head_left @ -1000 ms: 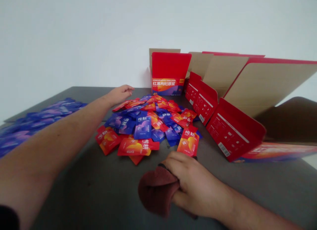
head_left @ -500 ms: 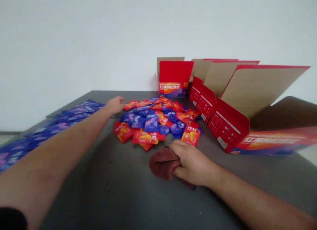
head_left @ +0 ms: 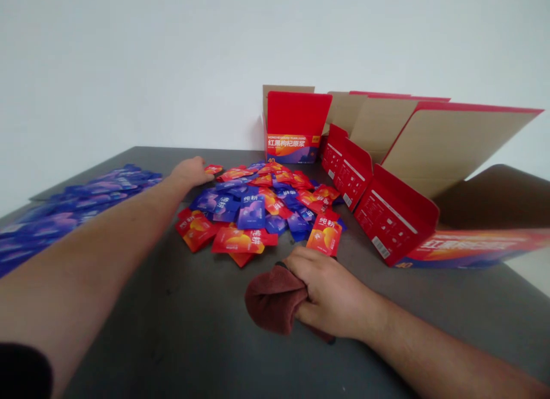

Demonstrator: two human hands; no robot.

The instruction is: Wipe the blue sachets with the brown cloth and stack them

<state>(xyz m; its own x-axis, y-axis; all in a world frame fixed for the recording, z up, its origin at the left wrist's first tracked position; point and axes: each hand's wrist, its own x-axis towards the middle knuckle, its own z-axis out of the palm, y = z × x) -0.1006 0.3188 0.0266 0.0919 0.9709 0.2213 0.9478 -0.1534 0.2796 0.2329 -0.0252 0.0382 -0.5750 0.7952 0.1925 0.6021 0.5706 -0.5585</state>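
Observation:
At the far left edge of a mixed pile of red and blue sachets (head_left: 251, 211), my left hand (head_left: 191, 172) has its fingers closed on a small red sachet (head_left: 213, 169). The fingertips are partly hidden behind the hand and sachet. My right hand (head_left: 329, 290) grips a bunched brown cloth (head_left: 275, 300) low over the dark table, just in front of the pile. One red sachet (head_left: 325, 234) lies right beyond the right knuckles.
A heap of blue sachets (head_left: 86, 201) lies along the table's left side, under my left forearm. An upright red box (head_left: 296, 121) stands at the back. Several open boxes with raised flaps line the right side, the nearest box (head_left: 395, 215) closest to my right arm.
The view has shifted a little, moving the pile and boxes leftward. My left hand now covers more of the red sachet at the pile's edge. My right hand still holds the cloth.

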